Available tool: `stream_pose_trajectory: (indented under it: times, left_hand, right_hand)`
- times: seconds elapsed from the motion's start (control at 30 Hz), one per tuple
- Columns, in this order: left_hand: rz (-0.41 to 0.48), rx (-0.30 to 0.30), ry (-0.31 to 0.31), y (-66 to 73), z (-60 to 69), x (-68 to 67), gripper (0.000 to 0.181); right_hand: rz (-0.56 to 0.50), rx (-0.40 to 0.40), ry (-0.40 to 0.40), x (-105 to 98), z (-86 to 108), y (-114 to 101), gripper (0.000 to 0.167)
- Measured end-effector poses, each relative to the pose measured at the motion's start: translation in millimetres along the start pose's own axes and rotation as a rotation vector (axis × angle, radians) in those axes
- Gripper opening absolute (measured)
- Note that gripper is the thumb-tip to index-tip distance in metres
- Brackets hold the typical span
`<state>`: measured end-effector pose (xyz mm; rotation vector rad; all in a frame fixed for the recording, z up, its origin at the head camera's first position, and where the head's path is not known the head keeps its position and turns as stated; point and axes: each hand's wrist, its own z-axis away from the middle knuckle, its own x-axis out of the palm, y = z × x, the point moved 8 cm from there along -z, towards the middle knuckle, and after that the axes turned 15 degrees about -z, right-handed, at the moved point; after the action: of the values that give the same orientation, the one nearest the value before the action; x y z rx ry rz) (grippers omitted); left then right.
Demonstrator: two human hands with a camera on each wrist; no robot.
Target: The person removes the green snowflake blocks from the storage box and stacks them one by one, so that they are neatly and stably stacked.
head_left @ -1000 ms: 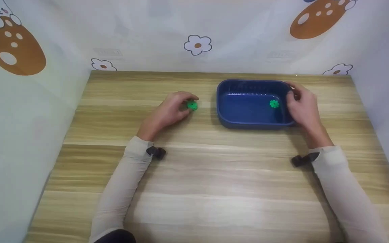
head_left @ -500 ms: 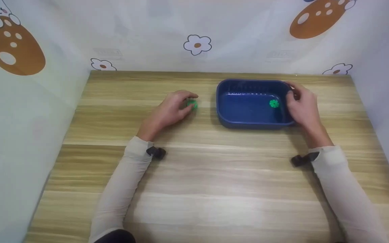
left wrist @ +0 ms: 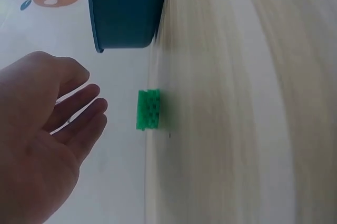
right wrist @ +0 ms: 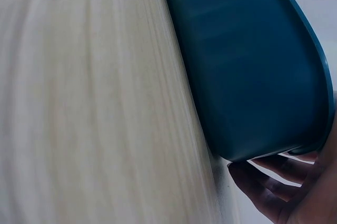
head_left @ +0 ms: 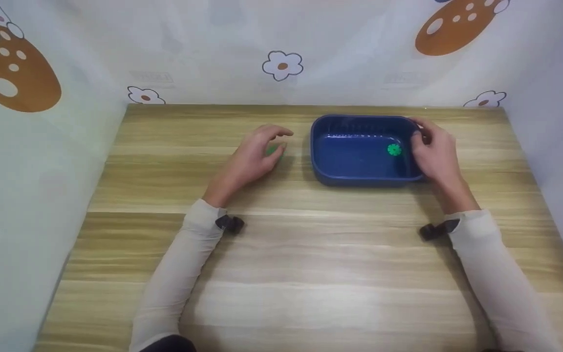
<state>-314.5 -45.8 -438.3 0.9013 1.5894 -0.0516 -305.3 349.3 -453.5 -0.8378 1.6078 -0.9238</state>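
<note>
My left hand (head_left: 254,151) hovers over a small stack of green notched discs (left wrist: 148,109) on the table. In the left wrist view its fingers (left wrist: 79,119) are apart from the stack, with nothing between them and the thumb. The head view shows only a green sliver behind that hand. At the right end of a dark blue rectangular plastic box (head_left: 359,182), my right hand (head_left: 438,154) grips the rim, thumb over the inner side and fingers round the outside. Inside the box, toward its right end, lies a green notched disc (head_left: 394,149).
The wood-grain table (head_left: 301,254) runs back to a pale patterned wall covering (head_left: 213,63), with side walls left and right. A small dark wrist camera (head_left: 232,225) is strapped to the left wrist, another wrist camera (head_left: 430,231) to the right.
My left thumb and fingers have spread and lifted off the green discs, which stay on the table. The right hand keeps hold of the box. The head view has shifted slightly.
</note>
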Motion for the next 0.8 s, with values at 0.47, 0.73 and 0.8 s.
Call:
stream_pose_trajectory:
  times: [0.47, 0.73, 0.8]
  left_hand:
    - [0.031, 0.104, 0.073, 49.4, -24.1, 11.3, 0.026]
    - [0.030, 0.160, 0.090, 73.3, -43.6, 22.1, 0.026]
    - [0.037, 0.164, 0.075, 80.0, -48.7, 25.6, 0.027]
  right_hand:
    - [-0.007, 0.001, 0.006, -0.1, -0.9, 1.7, 0.043]
    - [0.015, -0.043, 0.025, -0.5, -2.8, 0.8, 0.043]
    - [0.015, -0.038, 0.023, -1.1, -2.5, 0.5, 0.043]
